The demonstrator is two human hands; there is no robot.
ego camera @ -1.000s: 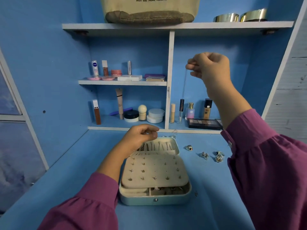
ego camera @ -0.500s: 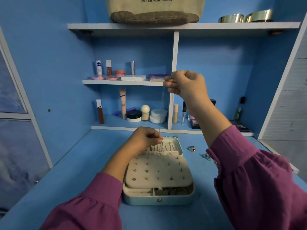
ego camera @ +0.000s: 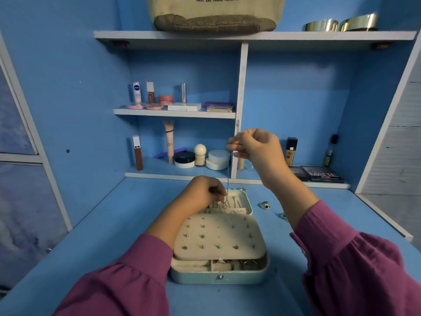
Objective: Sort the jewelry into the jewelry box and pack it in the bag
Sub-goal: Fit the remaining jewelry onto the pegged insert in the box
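With the jewelry box [ego camera: 218, 275] lying open on the bench [ego camera: 114, 224] just in front of you, its stud panel [ego camera: 218, 236] resting over the front compartments, you are partway through the sorting step. Under the panel's near edge a few small pieces already sit in the compartments, though they are too small to name.

Just past the panel, your left hand [ego camera: 200, 193] is curled over the opened lid [ego camera: 239, 201], pinching the low end of a thin necklace [ego camera: 228, 176] whose pendant [ego camera: 223, 205] hangs right at the lid's inner holders. Above it your right hand [ego camera: 255, 148] is closed on the chain's top end, keeping it stretched upright.

Your next move, I judge, is to seat the chain in the lid and lower the right hand slowly so it does not tangle.

To the right, a ring [ego camera: 265, 205] and another small piece [ego camera: 283, 215] wait loose on the bench. Far up on the top shelf [ego camera: 319, 36] stands the bag [ego camera: 215, 13], so packing is not yet begun.
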